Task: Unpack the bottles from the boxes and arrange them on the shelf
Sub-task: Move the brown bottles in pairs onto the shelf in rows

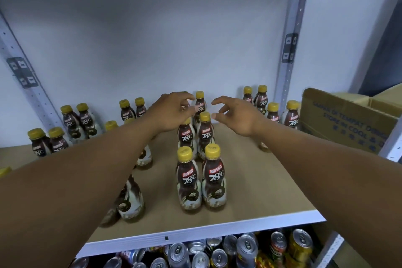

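Bottles (212, 178), yellow-capped, upright on the shelf (250, 180) in paired files; the centre file runs three rows deep toward the wall. Left hand (174, 113): fingers curled above the second-row bottle (186, 135); whether they pinch its cap I cannot tell. Right hand (237, 117): spread, loosely curved, holding nothing, near the back bottle (199, 104). Box (348, 119) (flaps open) at the shelf's right end. Step, by my judgement: squaring the centre file. Next move calls for reaching to the box for more stock.

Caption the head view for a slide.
Left hand and right hand reach over paired bottles on the shelf; box at right.
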### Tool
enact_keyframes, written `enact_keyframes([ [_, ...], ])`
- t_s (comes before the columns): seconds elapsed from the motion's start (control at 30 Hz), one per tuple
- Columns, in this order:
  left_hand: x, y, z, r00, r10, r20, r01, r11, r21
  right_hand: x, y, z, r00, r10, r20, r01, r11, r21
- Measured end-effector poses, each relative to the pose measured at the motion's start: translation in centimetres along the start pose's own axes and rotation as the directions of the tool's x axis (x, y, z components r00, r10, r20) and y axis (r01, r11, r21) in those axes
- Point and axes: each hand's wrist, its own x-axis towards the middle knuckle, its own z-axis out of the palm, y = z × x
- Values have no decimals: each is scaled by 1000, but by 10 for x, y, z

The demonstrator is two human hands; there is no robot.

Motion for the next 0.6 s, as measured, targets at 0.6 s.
enact_keyframes([
  [0.6, 101, 136, 98, 922, 221, 317, -249, 967, 47, -43, 121, -101, 916, 313, -253, -350, 930, -115],
])
